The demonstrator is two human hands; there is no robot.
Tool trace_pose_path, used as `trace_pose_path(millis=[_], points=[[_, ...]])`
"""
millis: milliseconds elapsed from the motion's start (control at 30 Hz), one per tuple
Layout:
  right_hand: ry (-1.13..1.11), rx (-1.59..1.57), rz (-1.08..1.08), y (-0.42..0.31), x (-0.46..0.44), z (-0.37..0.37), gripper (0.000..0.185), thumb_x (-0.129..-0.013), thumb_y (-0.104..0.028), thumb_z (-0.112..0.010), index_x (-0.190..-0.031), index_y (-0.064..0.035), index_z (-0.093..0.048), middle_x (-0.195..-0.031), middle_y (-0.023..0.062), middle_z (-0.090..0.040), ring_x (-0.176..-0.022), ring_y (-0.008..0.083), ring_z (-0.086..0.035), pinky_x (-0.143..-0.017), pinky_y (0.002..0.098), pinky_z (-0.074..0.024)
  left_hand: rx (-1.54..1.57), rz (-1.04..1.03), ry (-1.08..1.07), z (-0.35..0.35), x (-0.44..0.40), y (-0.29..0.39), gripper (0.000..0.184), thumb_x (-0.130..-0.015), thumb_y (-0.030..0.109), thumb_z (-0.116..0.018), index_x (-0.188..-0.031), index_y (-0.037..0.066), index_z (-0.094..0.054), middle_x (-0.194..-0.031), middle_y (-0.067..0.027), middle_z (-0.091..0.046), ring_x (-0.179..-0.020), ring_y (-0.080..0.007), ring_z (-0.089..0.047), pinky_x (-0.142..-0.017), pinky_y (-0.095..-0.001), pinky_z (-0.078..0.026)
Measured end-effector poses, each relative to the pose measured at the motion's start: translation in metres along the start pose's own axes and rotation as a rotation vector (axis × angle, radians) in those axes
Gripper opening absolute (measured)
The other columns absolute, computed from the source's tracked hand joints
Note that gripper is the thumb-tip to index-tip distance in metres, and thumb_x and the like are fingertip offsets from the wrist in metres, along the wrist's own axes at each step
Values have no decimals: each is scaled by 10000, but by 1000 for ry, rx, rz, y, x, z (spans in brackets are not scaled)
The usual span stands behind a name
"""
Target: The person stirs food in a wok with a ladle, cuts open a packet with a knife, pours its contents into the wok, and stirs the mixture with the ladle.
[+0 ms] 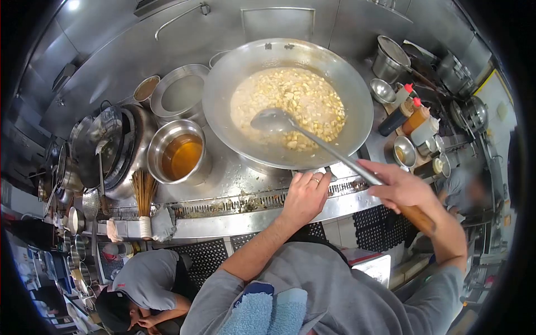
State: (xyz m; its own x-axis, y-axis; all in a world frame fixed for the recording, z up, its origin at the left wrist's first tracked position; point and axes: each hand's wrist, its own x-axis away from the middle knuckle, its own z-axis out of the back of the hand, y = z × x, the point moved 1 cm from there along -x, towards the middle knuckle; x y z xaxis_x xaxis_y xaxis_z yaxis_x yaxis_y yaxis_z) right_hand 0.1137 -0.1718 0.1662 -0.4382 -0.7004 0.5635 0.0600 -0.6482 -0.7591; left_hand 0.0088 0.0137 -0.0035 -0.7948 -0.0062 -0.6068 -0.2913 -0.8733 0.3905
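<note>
My right hand (405,187) is closed around the handle of a long metal ladle (335,153), near the wooden grip at its end. The ladle's bowl rests in a large metal wok (223,120) of pale, cloudy liquid with many small yellowish chunks (304,92). Just below the wok's near rim is my left hand (306,192), its fingers curled at the stove edge. A bit of greyish material shows beside those fingertips, but what they grip is hidden.
Left of the wok stand a pot of amber liquid (181,159), a strainer pot (184,92) and a bamboo brush (144,195). Sauce bottles (416,120) and small metal bowls (403,151) line the right. Another person (148,279) bends low at lower left.
</note>
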Motion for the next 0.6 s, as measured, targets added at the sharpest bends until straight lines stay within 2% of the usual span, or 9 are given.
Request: trace_pose_path(millis=[233, 333, 467, 600], points=[[-83, -347, -61, -10, 76, 20, 700, -934, 3, -546, -1565, -33, -246, -687, 27, -528, -445, 87, -496, -363, 251, -396, -39, 9, 46, -6, -4, -1, 304, -787, 124, -711, -1078, 54, -657, -985, -71, -664, -870, -241, -607, -776, -401, -457], [-144, -236, -84, -4, 59, 11, 696, -940, -3, -542, -1568, -38, -243, -681, 20, -522, -450, 89, -492, -370, 251, -396, -42, 11, 45, -11, -1, -1, 337, -781, 131, -685, -1102, 35, -653, -967, -65, -647, -897, -228, -596, -790, -387, -452], [-74, -196, -83, 13, 27, 1, 680, -950, -9, -536, -1566, -43, -250, -673, 13, -512, -459, 84, -478, -389, 252, -400, -59, -18, 22, -8, -2, -2, 347, -782, 136, -667, -1111, 27, -650, -962, -61, -636, -896, -222, -587, -787, -378, -449], [-63, -148, -110, -6, 70, 15, 680, -942, 33, -515, -1564, -37, -250, -682, 27, -531, -435, 92, -490, -391, 260, -404, -64, -17, 4, -9, -2, -3, 351, -782, 136, -666, -1114, 25, -648, -956, -58, -633, -882, -223, -583, -776, -375, -450]])
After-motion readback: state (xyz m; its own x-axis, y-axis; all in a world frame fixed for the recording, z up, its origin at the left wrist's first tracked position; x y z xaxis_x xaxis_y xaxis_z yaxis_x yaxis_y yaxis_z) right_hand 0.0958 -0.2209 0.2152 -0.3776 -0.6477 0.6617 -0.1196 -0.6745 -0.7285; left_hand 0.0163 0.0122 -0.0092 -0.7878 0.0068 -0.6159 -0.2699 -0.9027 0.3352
